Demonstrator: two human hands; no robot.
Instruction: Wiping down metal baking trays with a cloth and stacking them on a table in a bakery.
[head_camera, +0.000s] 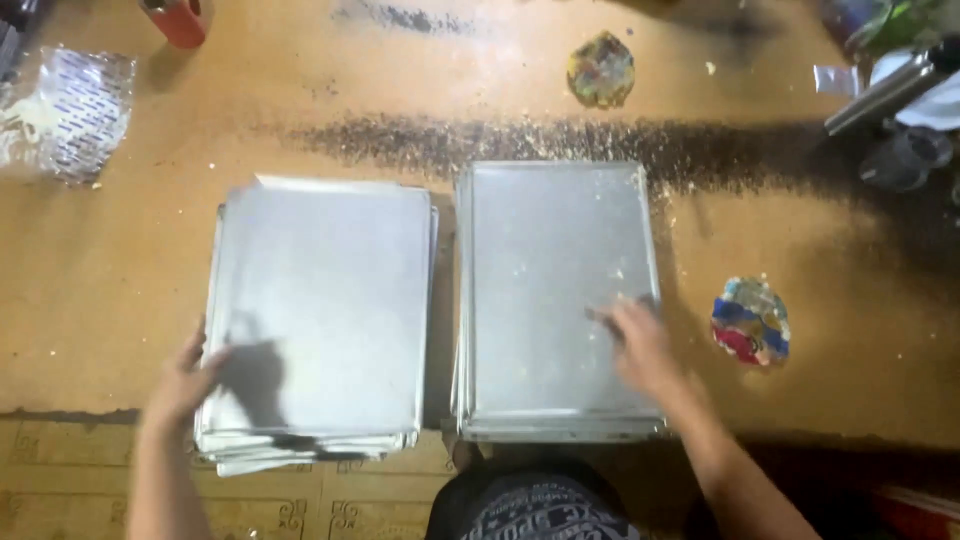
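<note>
Two stacks of thin grey metal sheets lie side by side on a brown board. My left hand (190, 375) rests against the lower left edge of the left stack (320, 310), fingers spread on the top sheet's rim. My right hand (640, 345) lies flat on the top sheet of the right stack (550, 260), near its right edge; it is blurred. The left stack is fanned out unevenly at its bottom edge, the right stack is squarer.
A crumpled coloured foil wad (752, 322) lies right of the right stack, another (601, 70) at the top. Clear printed plastic wrap (65, 110) sits at far left, a red object (180, 20) at top left, a metal tube (880, 95) at upper right. Dark dust streaks the board.
</note>
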